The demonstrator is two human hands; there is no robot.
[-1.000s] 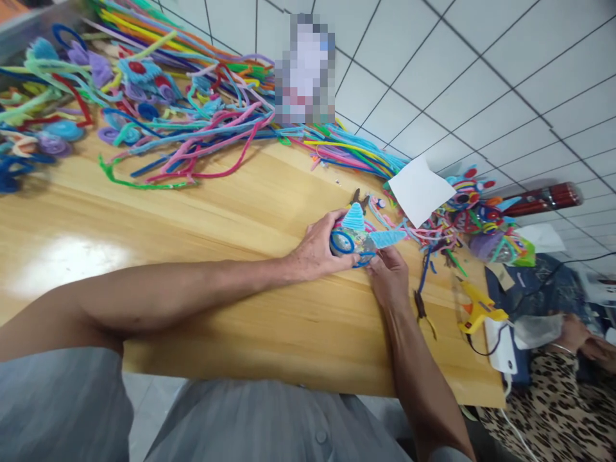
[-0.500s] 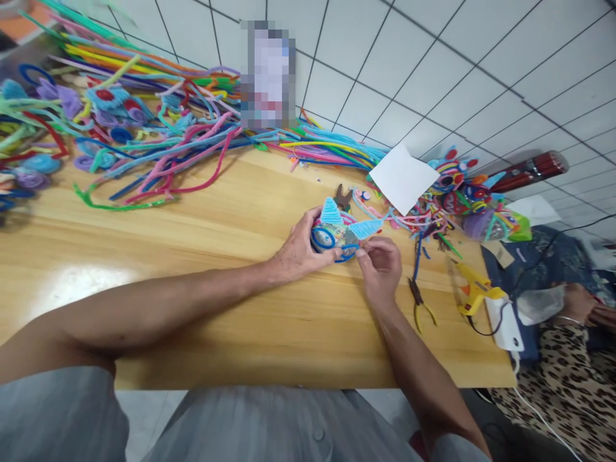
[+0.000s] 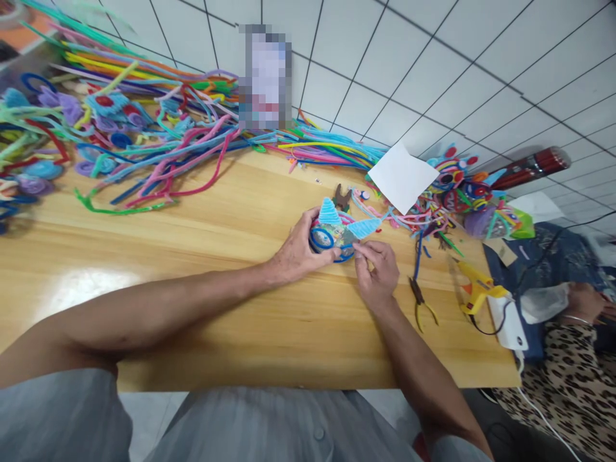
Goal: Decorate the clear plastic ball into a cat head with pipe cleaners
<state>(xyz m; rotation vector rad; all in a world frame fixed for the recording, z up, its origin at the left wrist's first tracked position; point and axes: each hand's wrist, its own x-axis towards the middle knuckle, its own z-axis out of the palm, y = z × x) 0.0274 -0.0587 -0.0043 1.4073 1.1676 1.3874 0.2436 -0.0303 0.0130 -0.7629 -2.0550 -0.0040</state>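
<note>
My left hand (image 3: 304,253) is wrapped round the left side of a small rounded craft piece (image 3: 337,235) with a patterned surface. Two light-blue ear-like triangles of pipe cleaner (image 3: 364,228) stick out of its far side, and a dark-blue pipe-cleaner ring (image 3: 321,239) sits on its near left. A second dark-blue loop lies at the right, partly behind fingers. My right hand (image 3: 378,269) is closed, thumb and fingertips pinched at that right loop. Just beyond the piece lies a brown clip-like object (image 3: 342,196).
Pliers with yellow handles (image 3: 419,305) and a yellow glue gun (image 3: 476,285) on a white power strip (image 3: 507,327) lie to the right. Pipe cleaners (image 3: 192,151) heap along the back left. White paper (image 3: 403,176) rests beside finished crafts (image 3: 457,176). A co-worker's hand (image 3: 584,301) is at far right.
My right fingertips have shifted slightly left and the fingers have curled over the right loop. My left hand keeps its hold on the craft piece. The view has shifted slightly.
</note>
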